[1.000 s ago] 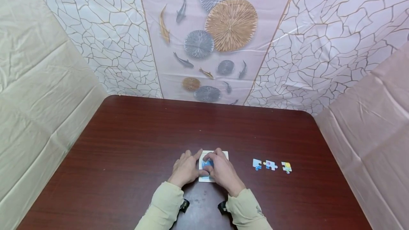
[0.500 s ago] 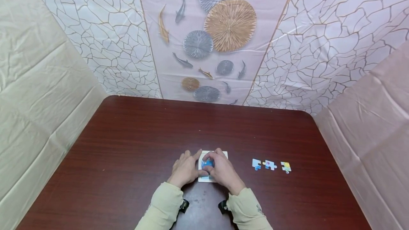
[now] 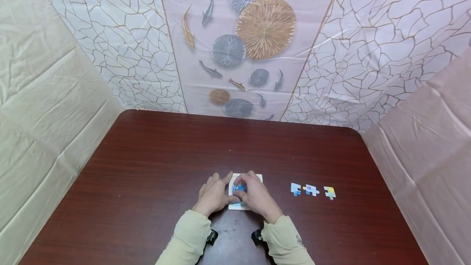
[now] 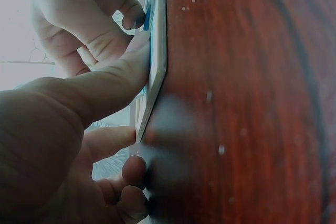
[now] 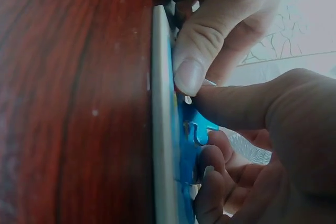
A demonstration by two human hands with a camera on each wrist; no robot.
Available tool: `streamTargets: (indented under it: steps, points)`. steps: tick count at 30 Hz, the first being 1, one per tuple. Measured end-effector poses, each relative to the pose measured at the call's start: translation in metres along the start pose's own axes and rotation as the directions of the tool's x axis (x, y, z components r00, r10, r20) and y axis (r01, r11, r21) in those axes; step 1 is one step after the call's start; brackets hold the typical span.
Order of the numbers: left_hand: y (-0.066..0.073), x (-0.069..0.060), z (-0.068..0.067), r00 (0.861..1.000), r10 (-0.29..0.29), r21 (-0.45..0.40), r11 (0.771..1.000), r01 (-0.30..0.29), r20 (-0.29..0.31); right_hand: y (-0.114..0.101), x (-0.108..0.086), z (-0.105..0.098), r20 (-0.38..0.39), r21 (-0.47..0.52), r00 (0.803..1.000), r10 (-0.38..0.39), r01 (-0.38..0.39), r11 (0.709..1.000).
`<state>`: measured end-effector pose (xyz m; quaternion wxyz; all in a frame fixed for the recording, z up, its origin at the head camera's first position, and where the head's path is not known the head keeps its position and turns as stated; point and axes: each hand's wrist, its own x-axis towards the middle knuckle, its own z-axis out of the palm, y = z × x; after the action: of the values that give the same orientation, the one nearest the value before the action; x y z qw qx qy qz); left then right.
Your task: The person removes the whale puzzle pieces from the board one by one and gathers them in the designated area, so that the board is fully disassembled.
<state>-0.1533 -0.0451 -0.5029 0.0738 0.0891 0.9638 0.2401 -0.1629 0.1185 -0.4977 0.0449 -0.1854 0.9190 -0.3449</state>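
Observation:
A small white-framed puzzle tray (image 3: 236, 207) lies on the table, with blue picture pieces inside its frame. My left hand (image 3: 213, 194) rests at its left side: the thumb presses on the tray's face and the index fingertip touches the far left corner. Its other fingertips rest near the tabletop in the left wrist view. Above the tray, my right hand (image 3: 256, 195) pinches a blue puzzle piece (image 5: 200, 127) between thumb and fingers. That piece is tilted up from the tray in the right wrist view. My right hand hides much of the tray.
Three loose puzzle pieces lie in a row on the table to the right: a blue and white one (image 3: 295, 189), a pale one (image 3: 311, 190) and a yellow one (image 3: 329, 192). Patterned cloth (image 3: 141, 32) hangs behind the dark red wooden table (image 3: 165, 146).

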Motion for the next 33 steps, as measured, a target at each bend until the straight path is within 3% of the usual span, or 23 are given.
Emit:
streamTargets:
  steps: [11, 17, 33]
  points:
    - [0.000, 0.001, -0.002, 1.000, 0.004, 0.014, 1.000, -0.004, -0.012, 0.001, 0.002, -0.003, 0.062, 0.155, 0.997, -0.048, 0.038, 0.987]
    - [0.000, 0.000, -0.001, 1.000, 0.002, 0.016, 1.000, -0.002, -0.011, -0.001, 0.000, -0.002, 0.070, 0.172, 0.996, -0.047, 0.034, 0.984]
    - [0.001, 0.001, 0.000, 1.000, -0.013, -0.032, 0.999, 0.014, 0.017, 0.005, -0.010, -0.006, -0.003, 0.268, 0.998, 0.066, -0.063, 0.961]
